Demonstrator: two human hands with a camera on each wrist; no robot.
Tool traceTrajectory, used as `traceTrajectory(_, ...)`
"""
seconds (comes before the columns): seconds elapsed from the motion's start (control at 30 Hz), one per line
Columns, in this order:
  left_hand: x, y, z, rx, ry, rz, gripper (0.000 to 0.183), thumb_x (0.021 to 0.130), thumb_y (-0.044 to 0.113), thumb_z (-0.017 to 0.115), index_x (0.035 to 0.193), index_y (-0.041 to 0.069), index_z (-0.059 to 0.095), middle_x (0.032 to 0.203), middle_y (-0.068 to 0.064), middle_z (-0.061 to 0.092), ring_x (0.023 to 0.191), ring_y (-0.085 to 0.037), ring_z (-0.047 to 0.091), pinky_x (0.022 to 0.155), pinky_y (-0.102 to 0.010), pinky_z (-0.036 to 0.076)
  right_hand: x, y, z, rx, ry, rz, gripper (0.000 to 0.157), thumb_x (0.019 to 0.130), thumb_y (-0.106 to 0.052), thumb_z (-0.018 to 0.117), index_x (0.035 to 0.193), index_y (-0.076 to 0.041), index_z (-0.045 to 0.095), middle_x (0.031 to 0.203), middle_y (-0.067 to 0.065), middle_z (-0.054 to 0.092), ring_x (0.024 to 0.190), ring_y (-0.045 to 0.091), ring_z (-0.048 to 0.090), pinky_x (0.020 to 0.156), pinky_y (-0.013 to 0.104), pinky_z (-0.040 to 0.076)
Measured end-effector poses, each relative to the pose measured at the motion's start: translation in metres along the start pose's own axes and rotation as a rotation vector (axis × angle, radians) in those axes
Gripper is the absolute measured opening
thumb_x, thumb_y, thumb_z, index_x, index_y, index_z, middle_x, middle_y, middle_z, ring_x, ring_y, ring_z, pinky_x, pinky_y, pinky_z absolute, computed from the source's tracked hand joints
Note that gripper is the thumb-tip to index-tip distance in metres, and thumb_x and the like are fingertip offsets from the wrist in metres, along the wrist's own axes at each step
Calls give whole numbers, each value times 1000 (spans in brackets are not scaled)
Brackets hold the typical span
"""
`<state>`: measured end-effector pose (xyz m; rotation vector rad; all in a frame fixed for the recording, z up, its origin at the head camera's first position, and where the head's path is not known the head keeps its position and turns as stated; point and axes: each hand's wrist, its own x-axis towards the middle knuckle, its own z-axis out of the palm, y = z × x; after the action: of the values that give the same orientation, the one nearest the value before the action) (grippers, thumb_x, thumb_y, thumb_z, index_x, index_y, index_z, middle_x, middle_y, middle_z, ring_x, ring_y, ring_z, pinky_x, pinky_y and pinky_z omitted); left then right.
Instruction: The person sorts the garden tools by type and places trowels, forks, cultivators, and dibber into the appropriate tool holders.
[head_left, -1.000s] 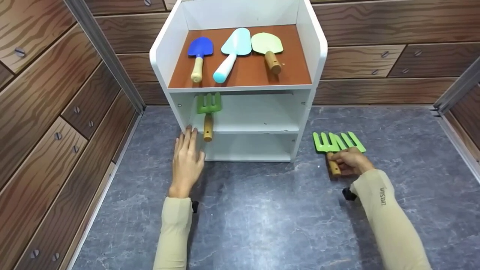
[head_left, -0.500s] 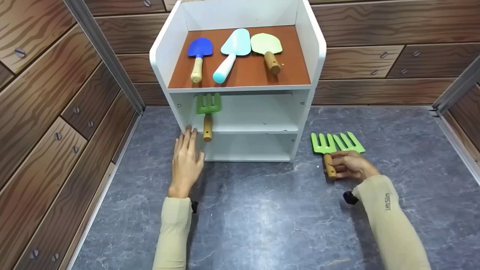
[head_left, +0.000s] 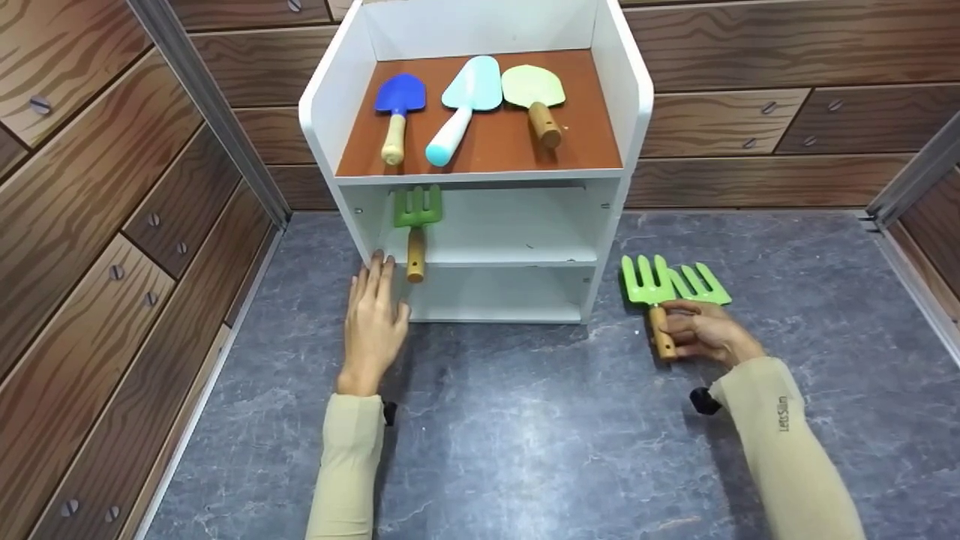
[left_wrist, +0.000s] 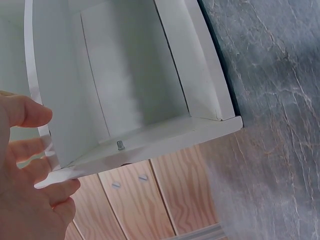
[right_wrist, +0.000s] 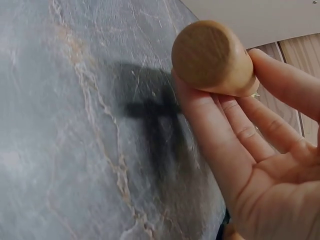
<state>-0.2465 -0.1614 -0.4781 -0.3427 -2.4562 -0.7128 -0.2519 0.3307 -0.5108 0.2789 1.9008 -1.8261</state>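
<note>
My right hand (head_left: 705, 334) pinches the wooden handle (head_left: 661, 334) of a green garden hand fork (head_left: 646, 283), its tines pointing away from me. The right wrist view shows the handle's round end (right_wrist: 205, 55) between thumb and fingers, over the floor. A second green hand fork (head_left: 701, 283) lies just right of it, its handle hidden by my hand. With its fingers fairly straight, my left hand (head_left: 371, 322) rests at the left front edge of a white shelf unit (head_left: 480, 178). Near those fingers, a third green hand fork (head_left: 418, 214) lies on the middle shelf, handle overhanging the front.
On the brown top shelf (head_left: 495, 154) lie a blue trowel (head_left: 401, 94), a light blue trowel (head_left: 474, 86) and a pale green trowel (head_left: 534, 86). Wood-patterned walls (head_left: 765, 127) enclose the grey marbled floor (head_left: 525, 435) behind and on both sides.
My right hand has shifted its grip on the hand fork's handle and drawn slightly toward me. The fork's tines now sit a little higher and further left. My left hand has stayed put.
</note>
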Motion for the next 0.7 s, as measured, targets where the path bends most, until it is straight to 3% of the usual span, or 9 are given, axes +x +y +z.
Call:
traceTrajectory(0.37,1,1,-1,-5,-9,-4,64,86,0,67,147,-8,46,155,-27,39,137,-53,39,121,-57,21,-9,-2,6,0,6,-53,71,95,-2,67,154,6,29,102,-8,67,82,18,74,65,31,62)
traceTrajectory(0.7,0,0,-1,6,-20,-5,66,86,0,66,148,-8,45,155,-27,39,137,-53,39,121,-55,21,-18,-3,14,61,-37,-117,69,94,3,66,152,8,30,104,-1,70,88,24,74,72,39,63)
